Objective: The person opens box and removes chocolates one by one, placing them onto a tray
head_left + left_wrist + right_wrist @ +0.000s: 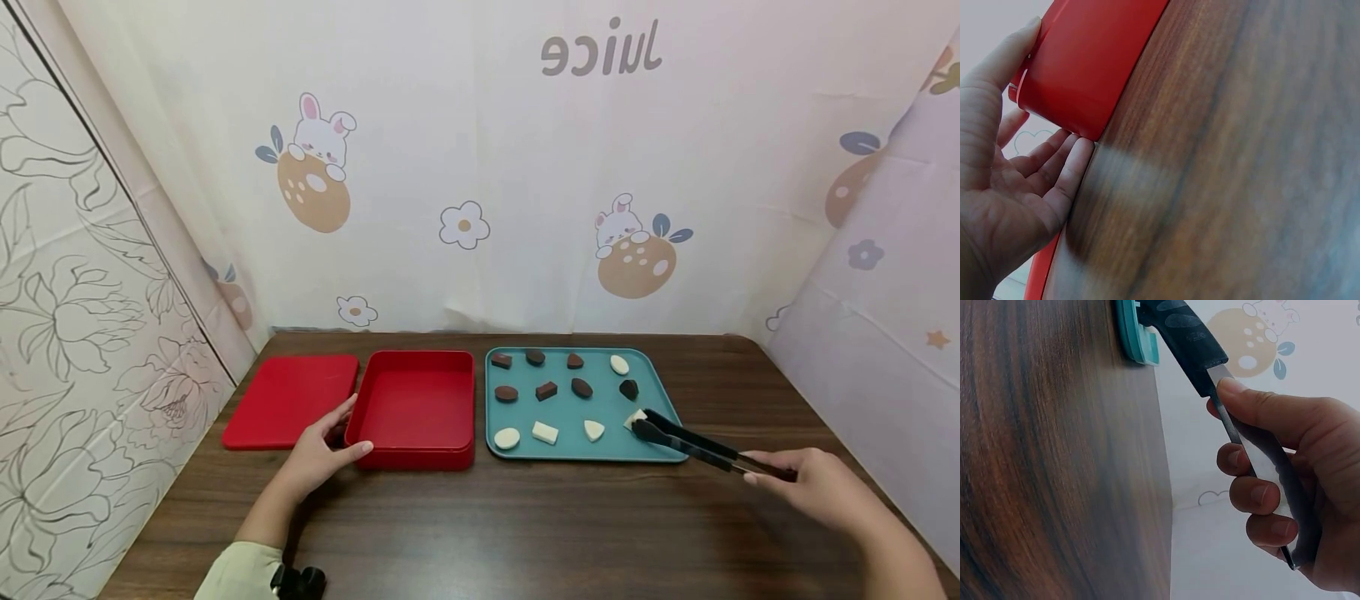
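Observation:
At the near left corner of a red square box (412, 461), my left hand (318, 458) holds on with the thumb at the front and the fingers along the left side. The box's inside shows bare red. My right hand (821, 487) grips black-tipped tongs (693, 446), thumb on one arm and fingers curled round the other. The tongs' tips are at a white chocolate (636, 417) on the teal tray (525, 414), partly covering it; whether they pinch it I cannot tell. In the right wrist view the tongs (1188, 347) reach over the tray's edge.
Several dark chocolates (581, 387) and white ones (545, 432) lie in rows on the tray. A flat red lid (292, 400) lies left of the box on the brown wooden table (510, 533). A printed curtain (480, 167) hangs behind.

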Demonstrator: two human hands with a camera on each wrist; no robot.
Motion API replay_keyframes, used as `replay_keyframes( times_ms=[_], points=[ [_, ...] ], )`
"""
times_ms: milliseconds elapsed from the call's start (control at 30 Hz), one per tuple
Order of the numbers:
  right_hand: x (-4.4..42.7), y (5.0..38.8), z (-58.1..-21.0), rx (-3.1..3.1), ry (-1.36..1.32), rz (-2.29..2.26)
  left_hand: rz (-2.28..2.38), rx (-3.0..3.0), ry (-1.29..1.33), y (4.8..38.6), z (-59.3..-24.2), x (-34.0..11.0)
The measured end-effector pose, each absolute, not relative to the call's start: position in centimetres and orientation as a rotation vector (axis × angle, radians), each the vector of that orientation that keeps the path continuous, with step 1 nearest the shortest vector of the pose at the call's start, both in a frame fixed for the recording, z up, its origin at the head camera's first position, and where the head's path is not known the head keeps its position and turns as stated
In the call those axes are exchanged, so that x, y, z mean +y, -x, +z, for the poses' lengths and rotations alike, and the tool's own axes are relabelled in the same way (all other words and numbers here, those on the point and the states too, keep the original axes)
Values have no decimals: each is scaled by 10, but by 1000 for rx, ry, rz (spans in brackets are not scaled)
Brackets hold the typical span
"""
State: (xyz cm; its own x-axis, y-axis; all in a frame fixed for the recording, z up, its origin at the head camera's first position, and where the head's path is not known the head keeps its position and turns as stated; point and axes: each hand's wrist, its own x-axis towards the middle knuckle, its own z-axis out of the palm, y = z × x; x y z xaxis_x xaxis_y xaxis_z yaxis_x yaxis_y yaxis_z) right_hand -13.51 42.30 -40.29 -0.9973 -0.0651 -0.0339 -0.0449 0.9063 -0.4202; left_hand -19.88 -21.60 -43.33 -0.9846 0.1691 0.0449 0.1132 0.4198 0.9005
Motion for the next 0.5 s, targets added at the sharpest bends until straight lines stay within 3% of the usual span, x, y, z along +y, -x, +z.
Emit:
replay_keyframes(
  times_ms=[500],
  points=[
    [419, 134, -403, 3036, 19, -780, 1644, 2611, -287, 199, -434, -216]
  ],
)
